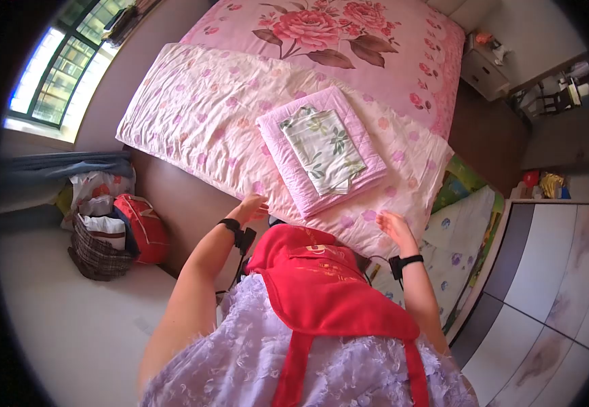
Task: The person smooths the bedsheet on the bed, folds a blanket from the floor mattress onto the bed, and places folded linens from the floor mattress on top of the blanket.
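A folded pink quilted cover (374, 157) lies on a floral quilt (193, 102) spread across the near part of the bed. On top of the pink cover rests a folded white cloth with green leaves (323, 146). My left hand (252, 207) is open beside the near edge of the quilt, to the left of the folded pile. To the right of the pile, my right hand (395, 228) is open with its fingers apart, over or beside the quilt's edge. Neither hand holds anything.
A pink rose bedsheet (403, 41) covers the far bed. At left are a red bag (147, 234) and a dark woven bag (101, 254). A nightstand (481, 68) stands at upper right, a white cabinet (545, 271) at right, and a patterned mat (454, 237) beside it.
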Demonstrator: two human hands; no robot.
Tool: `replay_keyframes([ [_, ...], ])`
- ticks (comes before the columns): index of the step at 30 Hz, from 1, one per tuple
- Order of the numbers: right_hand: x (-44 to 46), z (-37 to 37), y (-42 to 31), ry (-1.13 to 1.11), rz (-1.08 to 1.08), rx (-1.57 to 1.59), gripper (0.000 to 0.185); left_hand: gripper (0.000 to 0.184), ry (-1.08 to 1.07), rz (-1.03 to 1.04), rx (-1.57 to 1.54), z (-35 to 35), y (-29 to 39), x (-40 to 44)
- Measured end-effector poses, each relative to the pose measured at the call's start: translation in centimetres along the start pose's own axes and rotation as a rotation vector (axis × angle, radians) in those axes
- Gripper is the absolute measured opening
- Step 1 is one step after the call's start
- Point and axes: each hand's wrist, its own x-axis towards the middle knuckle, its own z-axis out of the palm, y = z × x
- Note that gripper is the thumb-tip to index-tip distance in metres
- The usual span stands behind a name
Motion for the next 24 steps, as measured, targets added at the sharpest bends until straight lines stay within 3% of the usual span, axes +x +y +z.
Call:
replay_keyframes([
  [2, 2.3, 1.3, 0.7, -0.107, 0.02, 0.076, 0.022, 0.032, 0.026, 0.059, 0.096, 0.3, 1.5, 0.5],
  [8, 7.5, 9.4, 0.9, -0.062, -0.009, 0.231, 0.043, 0.027, -0.046, 0.133, 0.414, 2.7, 5.3, 2.5],
  [12, 10.8, 13.3, 2.2, 0.152, 0.057, 0.268, 0.071, 0.029, -0.182, 0.175, 0.518, 4.4, 6.8, 3.7],
  [16, 12.4, 17.6, 3.8, 0.315, 0.309, 0.466, 0.072, 0.032, -0.2, 0.091, 0.347, 4.7, 6.6, 6.6],
  [19, 11.8, 17.4, 7.8, 0.126, -0.275, -0.603, 0.064, 0.039, -0.185, 0.036, 0.279, 3.7, 7.0, 7.2],
  [23, 11.8, 20.0, 9.3, 0.432, -0.477, -1.071, 0.043, 0.074, 0.179, 0.175, 0.033, 0.4, 10.6, 10.1],
  [24, 12.6, 20.5, 9.5, 0.436, -0.19, -0.354, 0.044, 0.083, 0.26, 0.28, 0.098, -1.7, 12.9, 11.4],
])
